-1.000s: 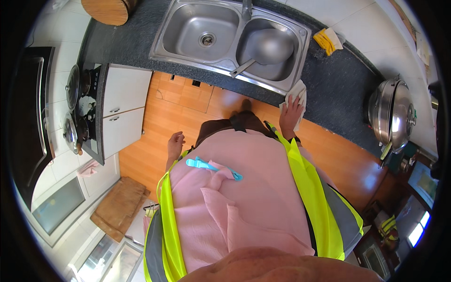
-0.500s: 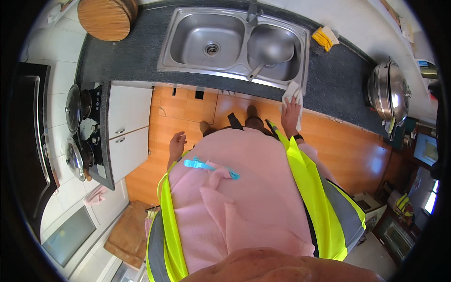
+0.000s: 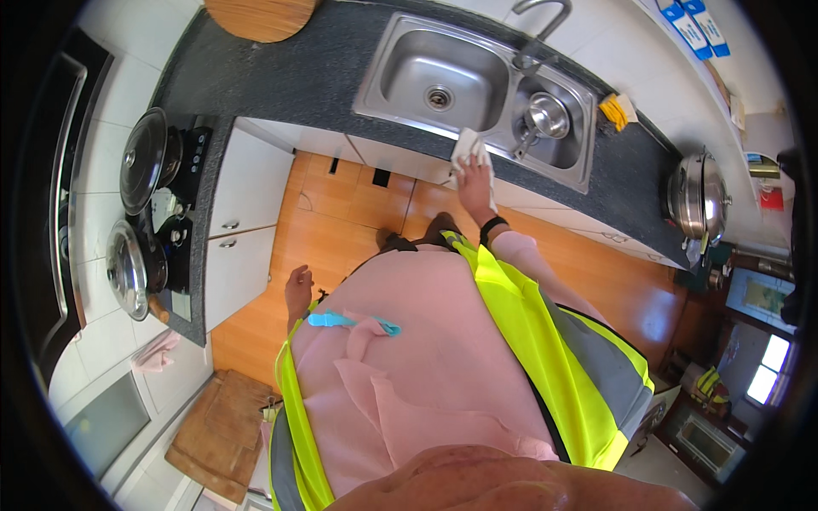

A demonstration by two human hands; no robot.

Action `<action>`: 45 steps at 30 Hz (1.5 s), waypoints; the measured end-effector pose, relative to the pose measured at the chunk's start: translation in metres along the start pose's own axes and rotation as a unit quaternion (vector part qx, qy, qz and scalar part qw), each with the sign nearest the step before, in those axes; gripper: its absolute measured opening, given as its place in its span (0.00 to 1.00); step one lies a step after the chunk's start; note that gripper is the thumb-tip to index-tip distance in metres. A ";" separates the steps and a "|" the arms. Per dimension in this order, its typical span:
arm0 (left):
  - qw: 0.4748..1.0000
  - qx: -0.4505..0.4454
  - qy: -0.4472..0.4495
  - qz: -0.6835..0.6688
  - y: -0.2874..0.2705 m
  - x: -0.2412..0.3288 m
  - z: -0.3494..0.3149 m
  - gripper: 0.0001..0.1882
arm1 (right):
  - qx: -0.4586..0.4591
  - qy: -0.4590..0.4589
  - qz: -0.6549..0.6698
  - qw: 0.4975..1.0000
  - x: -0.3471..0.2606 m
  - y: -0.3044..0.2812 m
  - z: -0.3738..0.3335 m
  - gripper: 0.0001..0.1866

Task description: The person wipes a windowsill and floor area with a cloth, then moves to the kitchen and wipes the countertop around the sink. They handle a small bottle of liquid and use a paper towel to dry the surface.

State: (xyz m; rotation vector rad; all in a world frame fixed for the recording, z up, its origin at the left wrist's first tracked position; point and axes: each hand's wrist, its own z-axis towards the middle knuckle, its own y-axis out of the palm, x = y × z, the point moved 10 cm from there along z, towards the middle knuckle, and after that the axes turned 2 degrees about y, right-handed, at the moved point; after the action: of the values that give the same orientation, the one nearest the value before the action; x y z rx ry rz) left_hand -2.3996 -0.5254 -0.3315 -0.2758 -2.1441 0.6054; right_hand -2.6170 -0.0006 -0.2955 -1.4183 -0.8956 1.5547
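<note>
My right hand (image 3: 475, 184) presses a white cloth (image 3: 466, 152) against the front edge of the dark countertop (image 3: 281, 98), just before the middle of the double steel sink (image 3: 400, 113). Its fingers lie over the cloth. My left hand (image 3: 298, 290) hangs by my side, holding nothing, its fingers loosely bent and partly apart. A metal pan with a handle (image 3: 547, 116) sits in the right basin. The left basin (image 3: 460, 72) shows its drain.
Yellow and white cloths (image 3: 615, 112) lie right of the sink, and a large steel pot (image 3: 697, 198) stands at the counter's right end. Lidded pans (image 3: 145, 162) stand on the stove at left. A round wooden board (image 3: 260, 15) is at the back left.
My right hand and the cloth have moved left along the counter edge, from the sink's right corner to its middle. The view has turned. My left hand still hangs at my side.
</note>
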 end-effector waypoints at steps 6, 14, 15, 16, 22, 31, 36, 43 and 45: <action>0.999 0.014 -0.017 -0.025 -0.029 -0.035 -0.009 0.19 | 0.039 0.105 -0.074 0.991 0.028 0.002 0.029 0.22; 0.997 0.013 -0.043 -0.056 -0.049 -0.072 0.012 0.18 | 0.084 0.097 -0.109 0.986 -0.012 0.008 0.077 0.15; 0.998 0.025 -0.048 -0.032 -0.058 -0.077 0.019 0.18 | 0.062 0.087 -0.111 0.988 -0.023 0.017 0.086 0.15; 0.998 0.039 -0.049 0.003 -0.068 -0.082 0.027 0.18 | 0.029 0.087 -0.113 0.989 -0.033 0.029 0.097 0.14; 0.999 0.040 0.017 0.000 -0.105 -0.078 0.113 0.18 | 0.006 -0.049 -0.161 0.986 -0.175 0.091 0.154 0.13; 0.998 0.047 0.049 -0.016 -0.182 0.038 0.176 0.18 | -0.061 -0.015 -0.081 0.995 -0.235 0.119 0.186 0.15; 0.998 -0.046 0.026 0.014 -0.166 0.032 0.202 0.17 | -0.019 0.049 0.034 0.998 -0.215 0.104 0.180 0.13; 0.970 -0.122 0.194 -0.084 -0.191 0.074 0.231 0.16 | -0.035 0.135 0.131 0.982 -0.261 0.084 0.187 0.17; 0.980 -0.119 0.149 -0.052 -0.202 0.067 0.251 0.16 | 0.029 0.104 0.136 0.985 -0.280 0.061 0.212 0.19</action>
State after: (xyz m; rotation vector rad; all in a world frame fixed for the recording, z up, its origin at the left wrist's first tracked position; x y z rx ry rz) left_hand -2.6364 -0.7526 -0.3080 -0.3586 -1.9243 0.2293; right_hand -2.8293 -0.2756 -0.2148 -1.6795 -0.5457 1.5767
